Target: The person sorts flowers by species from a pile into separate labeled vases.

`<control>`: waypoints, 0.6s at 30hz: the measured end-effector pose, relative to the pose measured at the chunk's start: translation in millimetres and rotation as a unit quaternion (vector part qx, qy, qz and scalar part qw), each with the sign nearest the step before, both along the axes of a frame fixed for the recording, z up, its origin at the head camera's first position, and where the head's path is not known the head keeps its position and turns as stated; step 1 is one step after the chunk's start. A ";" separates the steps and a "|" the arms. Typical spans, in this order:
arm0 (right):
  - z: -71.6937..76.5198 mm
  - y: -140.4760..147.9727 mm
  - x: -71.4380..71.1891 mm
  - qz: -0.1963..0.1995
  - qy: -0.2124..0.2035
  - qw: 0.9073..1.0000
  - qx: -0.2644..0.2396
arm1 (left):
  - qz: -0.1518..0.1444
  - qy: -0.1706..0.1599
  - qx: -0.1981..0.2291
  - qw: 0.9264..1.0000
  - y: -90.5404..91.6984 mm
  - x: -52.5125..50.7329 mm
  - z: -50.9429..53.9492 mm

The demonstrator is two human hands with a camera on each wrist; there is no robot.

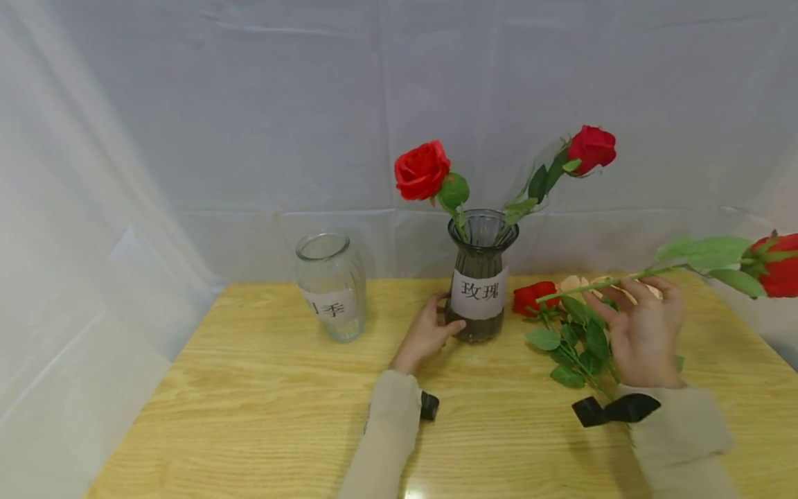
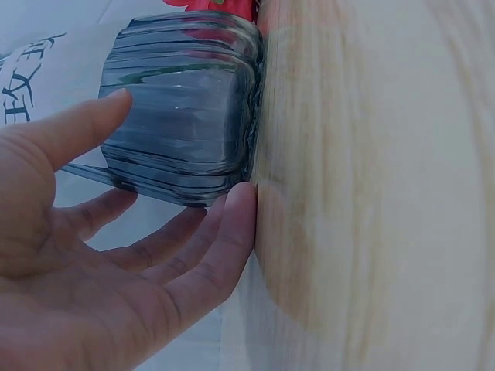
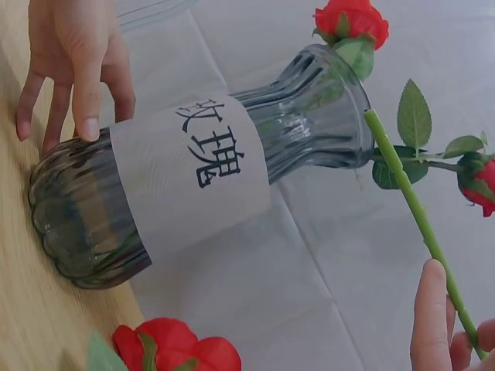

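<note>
My left hand (image 1: 430,334) cups the lower side of a grey glass vase (image 1: 478,333), thumb in front and fingers toward its left and back. The vase stands upright, labelled 玫瑰, with two red roses, one leaning left (image 1: 422,170) and one leaning right (image 1: 592,149). My right hand (image 1: 648,333) pinches the green stem of another red rose (image 1: 779,267), held nearly level above the table with its bloom to the right. In the right wrist view the cut end of this stem (image 3: 421,220) shows near the vase mouth. Some right-hand fingers are outside that view.
A clear glass vase (image 1: 324,281) with a partly visible label stands left of the grey one. Under my right hand lie a red rose (image 1: 535,298), pale peach blooms (image 1: 573,283) and green leaves on the wooden table (image 1: 262,409). White cloth (image 1: 280,138) hangs behind.
</note>
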State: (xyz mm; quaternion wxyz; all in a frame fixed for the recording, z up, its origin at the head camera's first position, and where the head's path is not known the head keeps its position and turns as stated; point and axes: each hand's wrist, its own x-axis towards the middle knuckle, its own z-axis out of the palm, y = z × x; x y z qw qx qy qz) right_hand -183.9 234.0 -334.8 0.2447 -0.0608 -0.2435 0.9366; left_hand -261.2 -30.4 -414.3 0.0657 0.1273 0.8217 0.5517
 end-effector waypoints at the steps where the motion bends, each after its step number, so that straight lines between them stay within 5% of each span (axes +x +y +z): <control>1: 0.9 -1.0 -0.5 0.001 0.001 1.000 -0.001 | 0.000 0.001 -0.001 1.000 0.0 -0.1 -0.2; 18: 13.9 -20.8 -12.8 -0.033 -0.012 0.999 0.017 | -0.001 -0.001 0.003 1.000 -0.2 0.5 1.0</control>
